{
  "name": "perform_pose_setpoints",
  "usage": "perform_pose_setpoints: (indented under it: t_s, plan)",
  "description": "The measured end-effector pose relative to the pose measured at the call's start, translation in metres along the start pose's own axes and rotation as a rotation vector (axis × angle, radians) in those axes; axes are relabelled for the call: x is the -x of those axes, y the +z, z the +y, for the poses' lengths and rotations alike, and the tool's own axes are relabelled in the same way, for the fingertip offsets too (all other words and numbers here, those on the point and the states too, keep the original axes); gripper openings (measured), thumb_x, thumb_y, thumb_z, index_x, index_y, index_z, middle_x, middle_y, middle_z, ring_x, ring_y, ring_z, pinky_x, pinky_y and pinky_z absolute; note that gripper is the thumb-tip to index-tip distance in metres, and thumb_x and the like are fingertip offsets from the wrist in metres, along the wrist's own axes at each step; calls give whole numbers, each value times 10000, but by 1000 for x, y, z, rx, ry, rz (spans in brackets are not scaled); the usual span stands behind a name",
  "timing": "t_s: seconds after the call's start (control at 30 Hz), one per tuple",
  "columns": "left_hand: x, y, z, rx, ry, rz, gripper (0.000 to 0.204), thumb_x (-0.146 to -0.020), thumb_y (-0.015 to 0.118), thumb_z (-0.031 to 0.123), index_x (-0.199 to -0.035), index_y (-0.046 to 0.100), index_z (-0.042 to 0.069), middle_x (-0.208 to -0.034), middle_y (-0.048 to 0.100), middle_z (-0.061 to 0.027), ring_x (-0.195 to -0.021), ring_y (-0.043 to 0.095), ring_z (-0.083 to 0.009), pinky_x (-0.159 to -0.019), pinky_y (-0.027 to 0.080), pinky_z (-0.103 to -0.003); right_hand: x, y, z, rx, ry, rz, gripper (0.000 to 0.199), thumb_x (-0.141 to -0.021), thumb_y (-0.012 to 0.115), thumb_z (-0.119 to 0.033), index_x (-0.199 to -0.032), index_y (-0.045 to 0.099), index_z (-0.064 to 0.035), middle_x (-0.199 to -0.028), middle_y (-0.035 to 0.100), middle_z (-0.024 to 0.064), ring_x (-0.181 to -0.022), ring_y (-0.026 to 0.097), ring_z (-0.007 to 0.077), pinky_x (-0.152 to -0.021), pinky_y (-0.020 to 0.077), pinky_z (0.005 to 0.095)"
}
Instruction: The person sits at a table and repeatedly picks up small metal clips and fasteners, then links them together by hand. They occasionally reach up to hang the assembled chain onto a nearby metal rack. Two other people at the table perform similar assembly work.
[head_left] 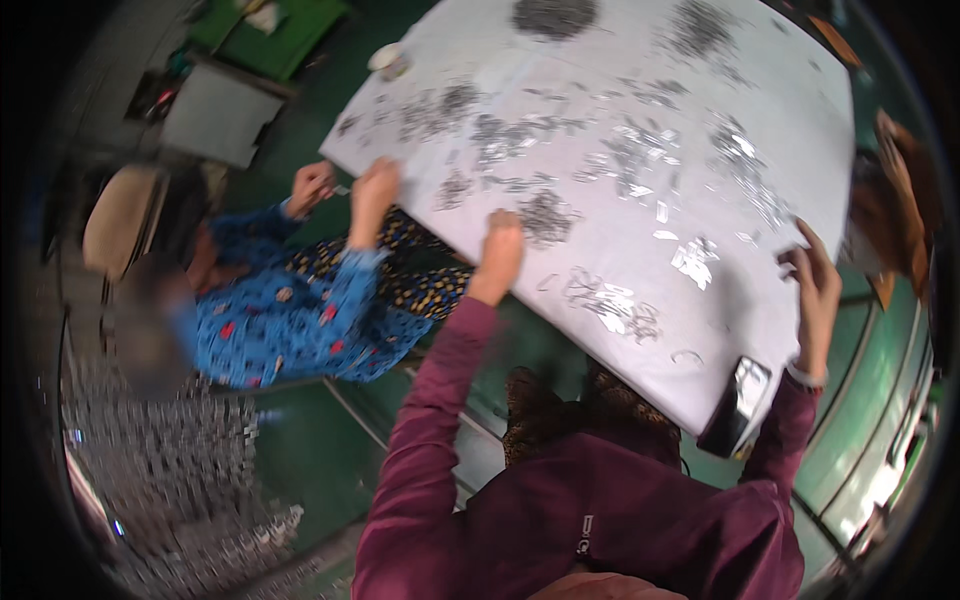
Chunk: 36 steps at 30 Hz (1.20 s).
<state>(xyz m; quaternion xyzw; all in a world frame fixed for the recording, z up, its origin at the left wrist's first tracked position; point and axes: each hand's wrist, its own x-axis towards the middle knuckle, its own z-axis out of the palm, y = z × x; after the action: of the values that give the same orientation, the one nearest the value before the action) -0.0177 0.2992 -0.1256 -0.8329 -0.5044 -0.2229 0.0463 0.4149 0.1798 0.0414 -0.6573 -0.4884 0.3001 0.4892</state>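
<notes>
Sorting step, you at the table [800, 120]: left hand [498, 248] curled on a clip pile [548, 215], right hand [815, 285] fingers spread, empty. Next: pinch loose clips cleanly.

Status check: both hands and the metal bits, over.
Left hand fisted on small shiny metal pieces. Right hand open at white table edge. Black phone nearby.

Motion blur smears the small metal pieces [610, 160] on the desk [800, 130]; its two o'clock corner is cut off, pieces too small to identify
</notes>
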Motion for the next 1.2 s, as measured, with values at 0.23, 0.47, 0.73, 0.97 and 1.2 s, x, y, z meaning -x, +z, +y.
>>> perform_pose_setpoints:
  t_s: [0.23, 0.47, 0.73, 0.97, 1.2]
  plan:
    - [-51, -58, 20, 158, -192, 27, 46, -806, 505, -26, -843, 504, -53, -841, 550, -281, -760, 558, -428, -685, 455, -476, -18, 38, 77, 431, -214, -260, 180, -816, 591, -76, -947, 658, 28, -856, 661, 195, -720, 643, 299, -657, 500, 360]
    - [-44, -42, 18, 109, -299, -122, 138, -806, 534, 7, -914, 554, -76, -795, 597, -278, -739, 607, -425, -658, 489, -464, 9, 98, 113, 626, -307, -111, 49, -734, 552, 46, -766, 582, 67, -808, 558, 240, -808, 546, 409, -716, 452, 454]
    - [-1, -86, 83, 982, -672, -127, 205, -845, 624, 82, -962, 632, -87, -798, 663, -110, -678, 645, -152, -582, 534, -250, 16, 109, 120, 432, -254, -121, 123, -737, 542, 61, -831, 622, 66, -771, 609, 255, -761, 578, 436, -700, 470, 467]
    - [33, -123, 190, 1664, -724, -215, 160, -858, 642, 62, -967, 627, -54, -907, 651, -98, -815, 624, -146, -754, 519, -267, 79, 118, 26, -480, 209, -291, 225, -824, 627, -16, -1022, 638, 90, -867, 674, 140, -712, 668, 170, -668, 523, 246]
    - [47, -126, 198, 1417, -490, -48, 90, -845, 637, 13, -926, 639, -26, -1047, 572, -61, -872, 585, -112, -775, 494, -239, 129, 134, -15, -610, 227, -302, 215, -828, 634, 11, -1031, 637, 82, -882, 674, 120, -751, 667, 156, -704, 514, 233]
